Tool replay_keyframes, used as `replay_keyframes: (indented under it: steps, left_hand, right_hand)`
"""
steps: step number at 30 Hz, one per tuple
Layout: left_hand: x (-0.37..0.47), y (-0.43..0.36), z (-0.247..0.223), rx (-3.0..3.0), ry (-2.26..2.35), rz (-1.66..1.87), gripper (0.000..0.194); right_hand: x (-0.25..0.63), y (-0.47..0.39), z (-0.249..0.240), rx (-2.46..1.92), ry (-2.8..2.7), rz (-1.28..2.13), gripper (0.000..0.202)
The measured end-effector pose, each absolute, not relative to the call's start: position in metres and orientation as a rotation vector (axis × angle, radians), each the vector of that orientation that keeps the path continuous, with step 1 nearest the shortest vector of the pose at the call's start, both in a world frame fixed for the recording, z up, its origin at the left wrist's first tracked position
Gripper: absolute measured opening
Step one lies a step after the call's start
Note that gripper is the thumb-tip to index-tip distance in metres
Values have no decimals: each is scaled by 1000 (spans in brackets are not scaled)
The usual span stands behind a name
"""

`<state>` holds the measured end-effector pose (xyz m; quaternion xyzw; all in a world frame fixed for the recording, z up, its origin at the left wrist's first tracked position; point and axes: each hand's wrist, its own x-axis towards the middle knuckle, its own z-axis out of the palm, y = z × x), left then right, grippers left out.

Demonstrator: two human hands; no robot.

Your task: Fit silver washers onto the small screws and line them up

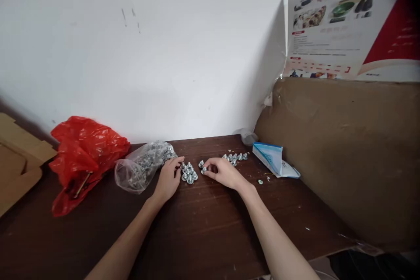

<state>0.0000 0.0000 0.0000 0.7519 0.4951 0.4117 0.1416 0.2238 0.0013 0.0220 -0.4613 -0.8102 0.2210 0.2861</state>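
My right hand (225, 173) has its thumb and index finger closed around a small silver bolt (204, 170) with a wide round base, standing on the dark table. Just behind it is another such bolt (201, 164). A tight cluster of the same bolts (190, 173) stands upright to the left. Along that cluster's left side rests my left hand (169, 176), fingers apart and stretched forward, with nothing visible in its grasp. Beyond the right hand lies a further group of bolts (234, 158), partly hidden by it.
A clear plastic bag (144, 166) full of metal pieces lies left of my left hand. Farther left are a crumpled red bag (87, 146) and cardboard (21, 157). At right, a blue-white packet (271, 157) lies before a large cardboard panel (341, 148). A white wall (183, 61) stands behind the table (200, 227).
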Motion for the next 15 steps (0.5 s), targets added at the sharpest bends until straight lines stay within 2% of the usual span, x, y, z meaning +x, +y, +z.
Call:
replay_keyframes:
  steps: [8,15]
  left_hand:
    - [13,-22,27,2404,1397,1462,24]
    - [25,-35,29,2540,1200,1396,21]
  right_hand:
    - [216,-3,30,-1099,-1993,690,4]
    - [191,-13,35,-797,-1509,1193,20]
